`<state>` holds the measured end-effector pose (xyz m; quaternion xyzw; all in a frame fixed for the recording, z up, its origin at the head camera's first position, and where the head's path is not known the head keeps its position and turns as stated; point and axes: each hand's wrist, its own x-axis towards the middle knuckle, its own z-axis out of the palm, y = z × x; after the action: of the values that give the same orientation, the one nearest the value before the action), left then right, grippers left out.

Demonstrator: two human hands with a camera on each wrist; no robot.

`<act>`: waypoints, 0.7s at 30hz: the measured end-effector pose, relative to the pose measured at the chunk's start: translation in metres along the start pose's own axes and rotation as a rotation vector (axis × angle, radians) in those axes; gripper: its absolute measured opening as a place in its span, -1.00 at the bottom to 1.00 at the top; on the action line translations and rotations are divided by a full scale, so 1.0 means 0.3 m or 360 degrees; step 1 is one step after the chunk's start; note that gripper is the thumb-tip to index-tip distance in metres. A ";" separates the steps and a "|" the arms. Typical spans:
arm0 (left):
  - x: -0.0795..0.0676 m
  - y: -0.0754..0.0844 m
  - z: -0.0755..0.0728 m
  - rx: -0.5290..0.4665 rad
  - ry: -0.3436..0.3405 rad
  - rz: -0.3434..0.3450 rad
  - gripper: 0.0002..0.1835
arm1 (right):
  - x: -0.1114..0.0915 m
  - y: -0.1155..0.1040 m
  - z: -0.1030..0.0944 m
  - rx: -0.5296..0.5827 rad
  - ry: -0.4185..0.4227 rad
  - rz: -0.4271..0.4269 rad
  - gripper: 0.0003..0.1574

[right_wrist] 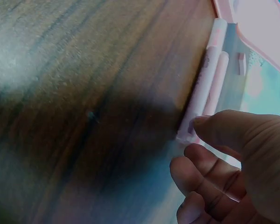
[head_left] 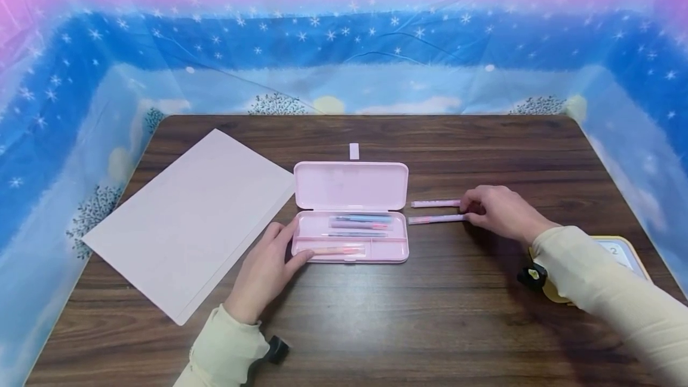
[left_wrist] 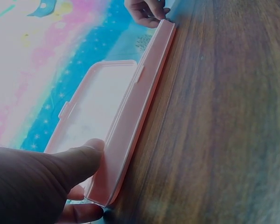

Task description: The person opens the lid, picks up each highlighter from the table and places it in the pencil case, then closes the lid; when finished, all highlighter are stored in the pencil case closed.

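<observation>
A pink pencil case (head_left: 389, 249) lies with its lid (head_left: 350, 186) raised at the back. Inside are several pens (head_left: 361, 218) in the rear compartment and an orange-pink pen (head_left: 344, 250) in the front one. My left hand (head_left: 269, 267) grips the case's left end, thumb on the front wall (left_wrist: 126, 140). To the right of the case, two slim pens lie side by side on the table, a far pink pen (head_left: 432, 203) and a near lilac pen (head_left: 435, 219). My right hand (head_left: 502, 211) pinches at their right ends, its thumb (right_wrist: 219, 126) on the near pen.
A large pale folder or sheet (head_left: 188, 226) lies slanted at the left. Behind the lid sits a small pale block (head_left: 353, 151). A yellow-rimmed object (head_left: 618, 246) with a digit on it is partly under my right forearm. A printed cloth (head_left: 349, 46) surrounds the wooden table (head_left: 403, 327).
</observation>
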<state>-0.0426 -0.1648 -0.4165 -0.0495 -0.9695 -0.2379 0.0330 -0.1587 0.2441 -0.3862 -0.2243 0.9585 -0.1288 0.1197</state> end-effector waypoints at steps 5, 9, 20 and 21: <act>-0.001 -0.002 0.000 -0.0002 0.0005 0.0008 -0.22 | 0.002 -0.005 0.011 -0.0032 -0.0003 -0.0041 -0.91; -0.002 -0.002 0.001 0.0002 0.0001 0.0010 -0.22 | 0.001 -0.002 0.017 -0.0050 0.0016 -0.0072 -0.90; 0.001 0.000 0.003 0.0002 -0.0007 -0.0002 -0.22 | -0.015 0.004 0.007 -0.0066 0.0027 -0.0103 -0.90; 0.002 0.000 0.003 0.0005 -0.0007 -0.0002 -0.22 | -0.018 0.003 0.003 -0.0066 0.0026 -0.0094 -0.90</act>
<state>-0.0431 -0.1643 -0.4171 -0.0495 -0.9699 -0.2364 0.0307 -0.1543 0.2472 -0.3863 -0.2537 0.9549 -0.1142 0.1034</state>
